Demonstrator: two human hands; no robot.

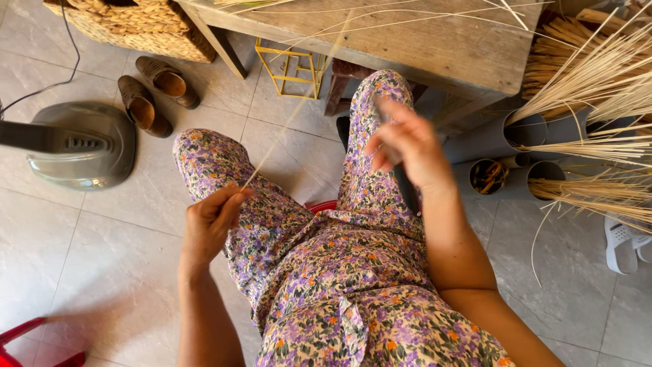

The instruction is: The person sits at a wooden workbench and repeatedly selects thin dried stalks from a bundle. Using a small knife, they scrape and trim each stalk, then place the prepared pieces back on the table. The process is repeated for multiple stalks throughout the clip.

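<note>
Right at the left hand (210, 224), thumb and fingers are pinched together on the lower end of a long, thin, pale straw-coloured reed strip (299, 109). The strip runs up and to the right from that grip, slanting over the person's floral-patterned lap (339, 272) and on toward the edge of the weathered wooden bench (441, 47), where more loose pale strips lie scattered on top. The right hand (404, 146) is raised above the right knee, blurred; its fingers are curled around something dark and narrow, but whether that grip is clamped or loose I cannot tell.

Out from the hands: under the bench stands a small yellow wire frame (292, 68). On the grey tiled floor (102, 238) to the left sits a grey electric fan base (78, 146) with a black cord trailing away, and just beyond it a pair of brown slip-on shoes (155, 92), side by side. A woven wicker basket (136, 24) sits at the top left. Over on the right, grey plastic tubes (526, 129) hold bundles of pale reed sticks (598, 81) fanning outward, and a white sandal (621, 241) lies on the tiles near them. A red plastic edge (27, 340) shows at the bottom left corner.
</note>
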